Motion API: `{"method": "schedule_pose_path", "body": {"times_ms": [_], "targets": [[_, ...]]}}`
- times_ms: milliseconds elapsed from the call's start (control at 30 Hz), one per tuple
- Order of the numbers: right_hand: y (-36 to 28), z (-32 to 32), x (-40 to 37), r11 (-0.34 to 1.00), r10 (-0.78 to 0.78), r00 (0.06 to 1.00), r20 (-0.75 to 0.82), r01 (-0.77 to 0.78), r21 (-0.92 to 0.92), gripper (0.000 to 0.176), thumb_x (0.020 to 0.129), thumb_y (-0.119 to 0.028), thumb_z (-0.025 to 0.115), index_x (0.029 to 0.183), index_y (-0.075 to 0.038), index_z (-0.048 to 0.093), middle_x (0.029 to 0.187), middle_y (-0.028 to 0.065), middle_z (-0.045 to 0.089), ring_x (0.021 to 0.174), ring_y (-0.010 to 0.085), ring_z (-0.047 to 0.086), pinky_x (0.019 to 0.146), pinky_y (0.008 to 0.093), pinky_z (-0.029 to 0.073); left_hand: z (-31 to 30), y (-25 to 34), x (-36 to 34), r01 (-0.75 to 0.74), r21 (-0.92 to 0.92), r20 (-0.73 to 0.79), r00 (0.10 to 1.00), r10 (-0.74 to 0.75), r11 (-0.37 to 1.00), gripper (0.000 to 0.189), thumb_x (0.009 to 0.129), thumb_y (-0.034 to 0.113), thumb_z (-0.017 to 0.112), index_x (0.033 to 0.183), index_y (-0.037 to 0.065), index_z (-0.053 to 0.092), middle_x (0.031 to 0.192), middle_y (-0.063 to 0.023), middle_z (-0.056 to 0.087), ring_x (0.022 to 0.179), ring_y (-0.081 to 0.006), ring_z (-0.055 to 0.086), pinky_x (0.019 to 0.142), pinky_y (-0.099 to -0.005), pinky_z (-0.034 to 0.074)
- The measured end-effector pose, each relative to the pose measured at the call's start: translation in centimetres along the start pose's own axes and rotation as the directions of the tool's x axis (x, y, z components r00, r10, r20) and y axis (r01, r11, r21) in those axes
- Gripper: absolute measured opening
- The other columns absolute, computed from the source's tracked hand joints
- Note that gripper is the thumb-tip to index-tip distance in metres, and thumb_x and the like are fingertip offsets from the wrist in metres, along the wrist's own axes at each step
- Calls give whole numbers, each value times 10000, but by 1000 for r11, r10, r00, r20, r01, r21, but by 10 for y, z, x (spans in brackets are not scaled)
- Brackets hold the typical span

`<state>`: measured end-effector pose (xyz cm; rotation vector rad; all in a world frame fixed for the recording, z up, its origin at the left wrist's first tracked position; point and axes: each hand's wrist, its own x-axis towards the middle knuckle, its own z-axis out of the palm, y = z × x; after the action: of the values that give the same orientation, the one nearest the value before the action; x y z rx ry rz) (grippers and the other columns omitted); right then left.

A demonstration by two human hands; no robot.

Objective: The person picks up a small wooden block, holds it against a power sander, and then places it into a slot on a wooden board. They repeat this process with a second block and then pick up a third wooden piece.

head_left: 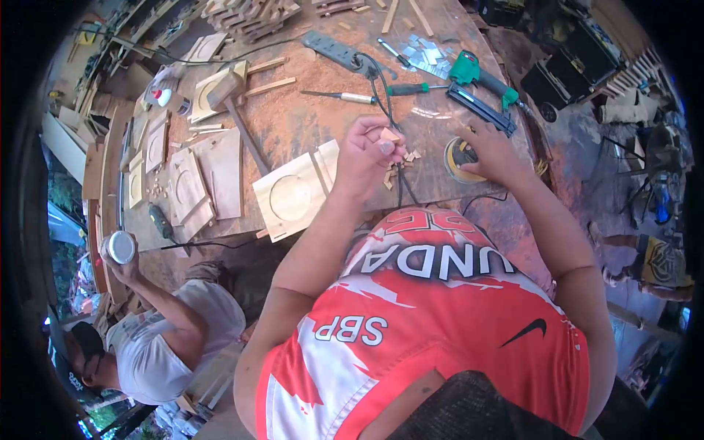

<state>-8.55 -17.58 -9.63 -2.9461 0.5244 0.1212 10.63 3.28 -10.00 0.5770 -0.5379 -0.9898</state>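
My left hand (370, 150) is raised over the sawdust-covered workbench (308, 121) and pinches a small wooden piece (389, 136) between its fingertips. Just beneath it lie several small wooden bits (405, 163) beside a black cable. My right hand (493, 150) rests on a round yellow-and-black tool (460, 159) at the bench's near edge. A pale wooden board with a round recess (292, 196) lies left of my left hand.
A mallet (233, 103), screwdrivers (345, 96), a power strip (336, 50), a green power tool (478, 73) and a black stapler (480, 108) lie on the bench. More recessed boards (187, 183) are at left. Another person at lower left holds a can (119, 247).
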Motion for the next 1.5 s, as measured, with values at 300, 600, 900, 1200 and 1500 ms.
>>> {"method": "schedule_pose_path", "body": {"times_ms": [300, 600, 900, 1200, 1500], "targets": [[49, -2, -6, 909, -16, 960, -279, 130, 396, 576, 666, -117, 751, 1198, -95, 531, 1168, 139, 539, 1104, 312, 549, 938, 388, 451, 14, -18, 6, -132, 41, -70, 988, 135, 990, 219, 883, 116, 693, 1038, 18, 572, 906, -144, 678, 784, -194, 688, 662, -270, 581], [12, -106, -46, 712, -53, 721, -691, 512, 480, 604, 642, -107, 740, 1190, -63, 488, 1184, 149, 527, 1124, 271, 521, 1007, 368, 389, 60, 15, 29, -126, 475, -126, 970, 209, 871, 146, 898, 66, 642, 1021, -8, 612, 903, -100, 681, 812, -172, 670, 726, -294, 558], [-9, -132, -55, 649, -125, 618, -776, 643, 407, 657, 627, -99, 735, 1217, -36, 454, 1196, 176, 524, 1156, 288, 517, 1025, 396, 384, 80, 30, 30, -295, 530, 0, 938, 348, 795, 149, 883, 9, 660, 1021, -33, 622, 886, -116, 692, 770, -162, 669, 703, -286, 559], [-17, -137, -55, 652, -151, 571, -807, 671, 352, 686, 627, -110, 741, 1242, -25, 449, 1196, 179, 525, 1161, 290, 520, 1035, 399, 387, 88, 34, 27, -396, 509, 78, 905, 418, 764, 148, 884, -9, 648, 1025, -31, 611, 914, -135, 692, 793, -178, 679, 729, -300, 571], [-17, -136, -56, 643, -133, 572, -810, 671, 368, 689, 635, -127, 744, 1246, -25, 442, 1202, 184, 524, 1158, 285, 521, 1030, 397, 393, 89, 33, 27, -421, 470, 104, 899, 425, 776, 145, 887, 8, 655, 1021, -28, 611, 916, -127, 687, 803, -173, 679, 739, -300, 573]]}}
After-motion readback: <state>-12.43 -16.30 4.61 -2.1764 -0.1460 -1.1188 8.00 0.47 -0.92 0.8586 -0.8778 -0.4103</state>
